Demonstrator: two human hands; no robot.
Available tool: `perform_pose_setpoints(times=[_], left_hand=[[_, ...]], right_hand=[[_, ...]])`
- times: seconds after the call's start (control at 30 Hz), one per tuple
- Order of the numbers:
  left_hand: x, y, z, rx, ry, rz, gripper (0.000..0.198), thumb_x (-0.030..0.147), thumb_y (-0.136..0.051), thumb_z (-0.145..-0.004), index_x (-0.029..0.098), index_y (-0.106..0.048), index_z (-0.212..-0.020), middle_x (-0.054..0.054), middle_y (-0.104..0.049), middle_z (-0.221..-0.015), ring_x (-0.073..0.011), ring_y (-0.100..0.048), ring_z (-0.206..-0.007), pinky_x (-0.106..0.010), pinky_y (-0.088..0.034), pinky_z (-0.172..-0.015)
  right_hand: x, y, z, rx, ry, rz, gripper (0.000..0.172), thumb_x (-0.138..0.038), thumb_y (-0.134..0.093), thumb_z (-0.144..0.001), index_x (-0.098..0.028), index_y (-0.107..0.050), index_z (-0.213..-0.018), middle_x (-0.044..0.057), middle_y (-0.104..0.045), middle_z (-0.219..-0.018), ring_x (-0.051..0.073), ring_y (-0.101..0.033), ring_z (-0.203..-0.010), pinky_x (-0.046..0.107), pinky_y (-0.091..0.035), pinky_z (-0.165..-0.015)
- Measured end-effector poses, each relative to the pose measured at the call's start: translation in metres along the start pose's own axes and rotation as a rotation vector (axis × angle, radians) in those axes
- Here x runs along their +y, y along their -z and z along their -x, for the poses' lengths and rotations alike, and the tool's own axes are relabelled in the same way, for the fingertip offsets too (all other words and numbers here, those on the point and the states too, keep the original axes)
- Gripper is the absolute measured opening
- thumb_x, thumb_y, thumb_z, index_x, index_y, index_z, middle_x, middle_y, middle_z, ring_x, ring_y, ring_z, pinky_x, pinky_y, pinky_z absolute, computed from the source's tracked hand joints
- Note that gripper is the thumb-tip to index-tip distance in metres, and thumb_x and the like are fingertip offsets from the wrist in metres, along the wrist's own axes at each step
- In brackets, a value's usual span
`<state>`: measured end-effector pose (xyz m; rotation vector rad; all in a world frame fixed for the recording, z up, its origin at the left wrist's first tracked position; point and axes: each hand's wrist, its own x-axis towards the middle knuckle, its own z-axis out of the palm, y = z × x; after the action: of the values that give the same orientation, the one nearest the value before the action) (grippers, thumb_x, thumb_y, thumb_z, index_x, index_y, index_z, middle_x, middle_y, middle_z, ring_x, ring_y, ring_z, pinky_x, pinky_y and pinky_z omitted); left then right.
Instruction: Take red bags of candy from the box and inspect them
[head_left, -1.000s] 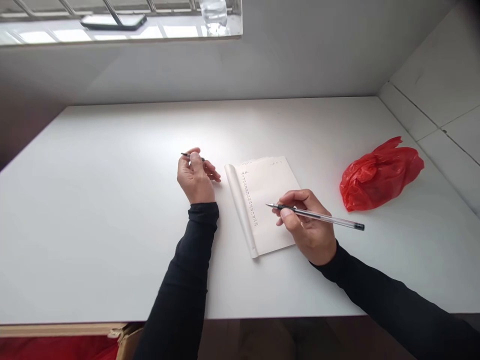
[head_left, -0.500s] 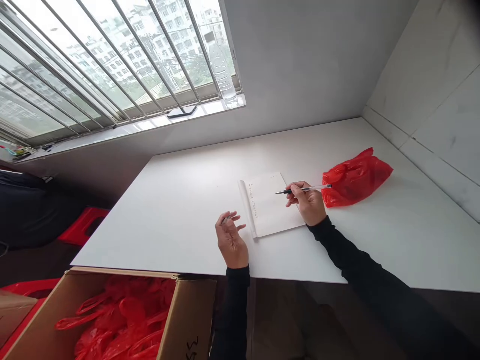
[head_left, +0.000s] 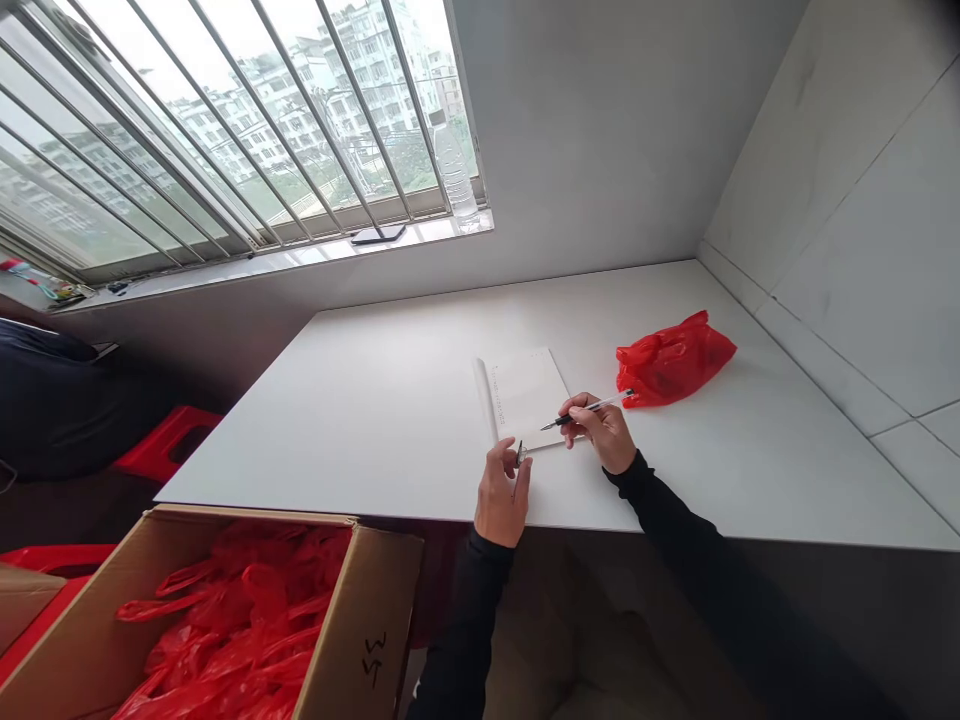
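Note:
A pen (head_left: 556, 424) with a clear barrel and dark grip is pinched in my right hand (head_left: 604, 432), its tip pointing left over the lower part of the notepad. My left hand (head_left: 504, 498) is closed on a small clear pen cap with a dark clip (head_left: 521, 454), just off the pad's near edge. The white notepad (head_left: 529, 385) lies on the table, its cover or top sheets rolled back along the left side. A column of small writing runs down the page near that roll.
A red plastic bag (head_left: 675, 362) rests right of the pad on the white table (head_left: 360, 400). An open cardboard box (head_left: 379, 610) of red bags stands at the near left. A water bottle (head_left: 454, 175) and a phone-like dark flat object (head_left: 378, 235) sit on the windowsill.
My left hand has moved right and up toward the pad, turning so the pen cap shows. My right hand has lowered with the pen toward the pad's near edge.

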<state>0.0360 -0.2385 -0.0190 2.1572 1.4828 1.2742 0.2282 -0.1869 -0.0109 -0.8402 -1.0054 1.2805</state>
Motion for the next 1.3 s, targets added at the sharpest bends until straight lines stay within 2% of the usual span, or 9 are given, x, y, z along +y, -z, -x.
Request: perform_pose_setpoints(times=[0.13,0.5,0.67,0.77,0.9,0.97,1.07,1.2,1.3], left_hand=[[0.001,0.001,-0.002,0.016,0.007,0.021,0.009,0.025,-0.054,-0.096,0.02,-0.052,-0.103,-0.001,-0.056,-0.084,-0.0107,-0.052,-0.07,-0.023,-0.048,-0.069],[0.006,0.008,-0.002,-0.064,-0.054,0.096,0.02,0.019,-0.047,-0.098,0.019,-0.059,-0.114,-0.005,-0.06,-0.093,-0.0128,-0.057,-0.078,-0.027,-0.049,-0.076],[0.022,0.009,-0.002,0.04,-0.019,0.252,0.017,0.017,-0.055,-0.095,0.021,-0.062,-0.109,-0.003,-0.064,-0.093,-0.0128,-0.061,-0.082,-0.026,-0.051,-0.073],[0.032,0.004,-0.003,-0.018,-0.043,0.297,0.015,0.016,-0.057,-0.094,0.021,-0.063,-0.107,-0.003,-0.066,-0.094,-0.0124,-0.061,-0.08,-0.025,-0.051,-0.072],[0.038,-0.01,-0.001,-0.176,-0.147,0.278,0.031,0.015,-0.054,-0.095,0.023,-0.057,-0.125,-0.001,-0.066,-0.092,-0.0119,-0.06,-0.077,-0.026,-0.051,-0.073],[0.04,-0.016,0.004,-0.203,-0.171,0.273,0.04,0.013,-0.051,-0.096,0.024,-0.051,-0.134,-0.002,-0.066,-0.094,-0.0133,-0.061,-0.084,-0.028,-0.052,-0.078],[0.041,-0.022,0.008,-0.175,-0.093,0.213,0.035,0.012,-0.046,-0.096,0.024,-0.056,-0.128,-0.005,-0.066,-0.099,-0.0167,-0.061,-0.095,-0.033,-0.053,-0.083],[0.038,-0.025,0.005,-0.133,0.051,0.13,0.035,0.011,-0.044,-0.095,0.022,-0.059,-0.125,-0.008,-0.066,-0.112,-0.0211,-0.061,-0.107,-0.04,-0.054,-0.092],[0.037,-0.025,0.003,-0.11,0.082,0.151,0.042,0.011,-0.046,-0.094,0.022,-0.054,-0.134,-0.011,-0.063,-0.126,-0.0232,-0.058,-0.12,-0.044,-0.051,-0.101]], right_hand=[[0.001,-0.001,0.0,-0.035,-0.009,0.034,0.02,-0.036,-0.062,-0.086,-0.018,-0.068,-0.079,-0.001,-0.064,-0.063,0.013,-0.059,-0.053,0.027,-0.05,-0.047],[-0.006,-0.01,0.009,-0.291,-0.104,0.145,0.03,-0.043,-0.065,-0.086,-0.014,-0.072,-0.089,0.004,-0.071,-0.066,0.011,-0.057,-0.048,0.027,-0.05,-0.046],[-0.009,-0.008,0.016,-0.476,-0.286,-0.001,0.047,-0.053,-0.053,-0.091,-0.013,-0.067,-0.11,0.005,-0.072,-0.063,0.012,-0.056,-0.042,0.024,-0.045,-0.035],[-0.015,-0.001,0.023,-0.502,-0.332,-0.07,0.05,-0.058,-0.05,-0.091,-0.014,-0.065,-0.109,0.004,-0.07,-0.063,0.013,-0.057,-0.042,0.024,-0.043,-0.033],[-0.034,0.028,0.037,-0.217,-0.279,0.177,0.053,-0.066,-0.049,-0.087,-0.016,-0.065,-0.086,-0.001,-0.059,-0.053,0.011,-0.051,-0.04,0.024,-0.039,-0.034],[-0.05,0.058,0.043,0.089,-0.219,0.46,0.057,-0.069,-0.045,-0.087,-0.018,-0.06,-0.067,-0.004,-0.047,-0.041,0.009,-0.041,-0.034,0.025,-0.031,-0.035],[-0.074,0.119,0.044,0.411,-0.226,0.99,0.058,-0.069,-0.048,-0.085,-0.021,-0.058,-0.055,-0.001,-0.048,-0.039,0.013,-0.046,-0.041,0.031,-0.038,-0.049],[-0.089,0.199,0.039,0.431,-0.514,1.359,0.065,-0.076,-0.042,-0.081,-0.023,-0.06,-0.048,0.01,-0.065,-0.05,0.025,-0.057,-0.051,0.045,-0.044,-0.061],[-0.088,0.226,0.028,0.53,-0.425,1.422,0.055,-0.076,-0.052,-0.075,-0.026,-0.064,-0.058,0.012,-0.068,-0.059,0.031,-0.058,-0.05,0.055,-0.044,-0.06]])
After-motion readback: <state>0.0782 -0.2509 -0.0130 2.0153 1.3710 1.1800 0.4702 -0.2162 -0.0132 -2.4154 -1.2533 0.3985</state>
